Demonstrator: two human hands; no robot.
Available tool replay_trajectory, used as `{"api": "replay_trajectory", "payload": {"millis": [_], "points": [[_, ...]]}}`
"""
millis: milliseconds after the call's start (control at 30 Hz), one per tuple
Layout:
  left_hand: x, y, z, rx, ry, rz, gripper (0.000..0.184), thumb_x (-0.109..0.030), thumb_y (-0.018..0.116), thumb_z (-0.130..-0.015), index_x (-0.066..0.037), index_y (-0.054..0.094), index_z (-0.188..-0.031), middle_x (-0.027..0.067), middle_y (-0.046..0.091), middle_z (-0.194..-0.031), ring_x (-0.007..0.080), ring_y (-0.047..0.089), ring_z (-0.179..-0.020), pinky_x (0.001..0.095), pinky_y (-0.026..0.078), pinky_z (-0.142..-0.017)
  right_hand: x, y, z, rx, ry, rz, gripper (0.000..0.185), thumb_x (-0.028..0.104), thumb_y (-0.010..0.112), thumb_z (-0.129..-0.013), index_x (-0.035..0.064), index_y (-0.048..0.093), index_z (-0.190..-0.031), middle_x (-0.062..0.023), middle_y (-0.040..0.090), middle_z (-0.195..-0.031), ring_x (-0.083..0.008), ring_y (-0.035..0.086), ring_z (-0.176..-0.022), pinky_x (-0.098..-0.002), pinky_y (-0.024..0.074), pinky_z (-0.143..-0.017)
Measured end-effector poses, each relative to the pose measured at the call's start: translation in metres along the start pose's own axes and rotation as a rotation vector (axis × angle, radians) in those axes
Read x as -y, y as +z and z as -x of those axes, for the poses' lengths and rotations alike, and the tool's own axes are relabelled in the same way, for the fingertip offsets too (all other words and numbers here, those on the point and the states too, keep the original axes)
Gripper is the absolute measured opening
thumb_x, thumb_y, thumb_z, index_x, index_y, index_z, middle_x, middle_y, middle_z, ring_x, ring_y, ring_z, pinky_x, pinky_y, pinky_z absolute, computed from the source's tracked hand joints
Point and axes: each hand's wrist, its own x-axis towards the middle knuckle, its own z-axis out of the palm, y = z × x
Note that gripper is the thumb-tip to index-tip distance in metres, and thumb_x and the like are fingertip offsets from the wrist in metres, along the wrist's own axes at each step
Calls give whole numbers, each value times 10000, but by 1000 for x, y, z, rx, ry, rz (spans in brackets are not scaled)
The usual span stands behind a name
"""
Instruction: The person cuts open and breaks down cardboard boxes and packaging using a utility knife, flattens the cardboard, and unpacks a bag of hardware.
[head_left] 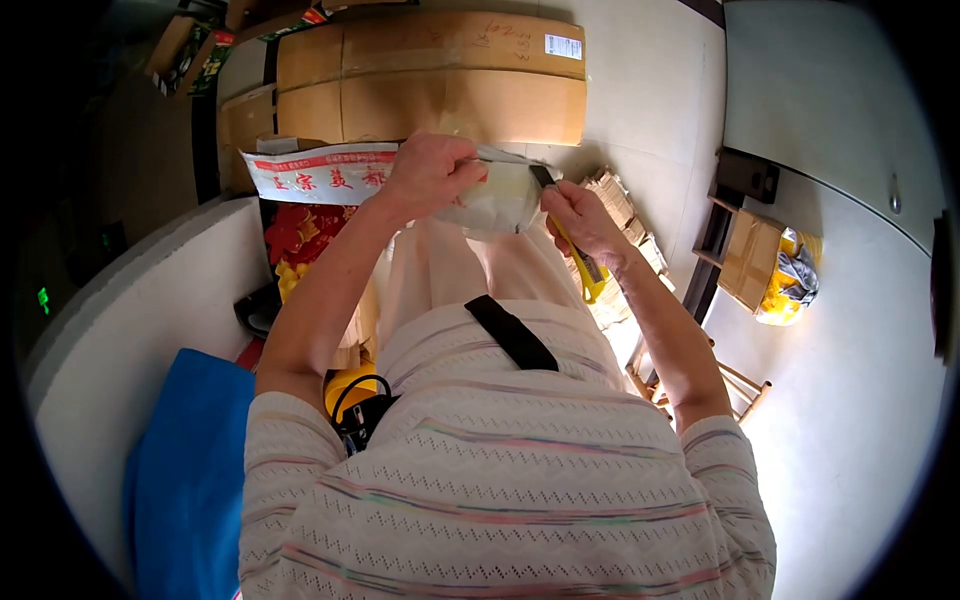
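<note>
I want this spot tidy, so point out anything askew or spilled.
The cardboard pieces just past the right hand look untidy, their edges out of line. I see nothing spilled.

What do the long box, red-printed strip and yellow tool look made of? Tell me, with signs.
Long box: probably matte cardboard, by its plain brown faces and seam.
Red-printed strip: perhaps plastic film or coated paper; it looks thin, with a soft sheen.
Yellow tool: seems plastic-bodied, from the bright colour; finish unclear.
</note>
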Motion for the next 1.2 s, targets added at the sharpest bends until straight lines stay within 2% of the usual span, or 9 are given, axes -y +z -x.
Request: {"api": "replay_trajectory", "payload": {"millis": [167, 200, 500, 633, 767, 867, 1000, 1133, 1200], "points": [[20, 1, 1, 50, 114, -24, 190, -84, 591, -776, 14, 536, -622, 66, 534, -537, 113, 549, -458, 239, 437, -423, -24, 14, 15, 84, 94, -46, 269, 281, 462, -909, 34, 494, -809, -27, 483, -566, -85, 440, -393, -225, 373, -387], [21, 2, 1, 49, 124, 4, 201, -83, 589, -777, 15, 525, -613, 64, 533, -536, 108, 539, -461, 231, 435, -431, -25, 17, 21, 157, 144, 132, 256, 270, 472, -905, 39, 497, -798, -21, 486, -579, -83, 444, -409, -226, 373, -387], [1, -17, 0, 152, -186, 278, 123, -62, 563, -798, 18, 561, -704, 47, 578, -652, 73, 517, -561, 248, 410, -452, -18, -26, 28, -19, 64, -97, 232, 276, 558, -864, 46, 547, -898, -16, 511, -615, -85, 476, -443, -222, 398, -400], [-3, -1, 2, 247, 73, 72, 84, -98, 597, -771, -28, 596, -724, 42, 570, -678, 131, 549, -597, 294, 420, -594, 33, -28, 7, -210, -362, 215, 373, 302, 716, -725, 5, 552, -880, -19, 525, -642, -103, 462, -487, -260, 369, -424], [-16, 3, 9, 225, 274, -252, 64, -142, 629, -729, -82, 617, -748, 40, 558, -701, 197, 537, -707, 348, 381, -777, 51, -23, -21, 196, -72, 412, 177, 151, 675, -729, 15, 565, -757, -6, 508, -562, -76, 467, -458, -206, 369, -401], [-14, -2, 24, 127, 317, -332, 73, -132, 627, -718, -95, 619, -780, 37, 566, -739, 210, 531, -774, 367, 368, -807, 50, -27, -18, 147, -125, 413, 185, 131, 642, -707, -32, 575, -766, -16, 459, -489, -104, 440, -413, -255, 345, -363], [8, -7, 55, -90, 356, -354, 130, -112, 619, -719, -85, 612, -845, 47, 576, -783, 230, 539, -807, 368, 381, -801, 25, -56, -5, -86, -171, 56, 158, 126, 660, -743, 1, 564, -753, 4, 473, -541, -78, 443, -454, -244, 363, -398], [21, 21, 76, -130, 259, -324, 197, -148, 632, -719, -76, 605, -900, 76, 580, -873, 263, 541, -845, 370, 402, -799, 7, -39, 14, -296, -222, 288, 114, 122, 642, -787, 24, 598, -825, 13, 463, -572, -70, 411, -530, -256, 357, -481], [27, 33, 85, -86, 189, -285, 239, -192, 644, -719, -75, 604, -924, 90, 579, -914, 278, 540, -859, 365, 416, -792, 12, -26, 27, -358, -369, 457, 99, 107, 641, -777, 35, 602, -832, -41, 500, -583, -115, 462, -523, -277, 393, -499]]}}
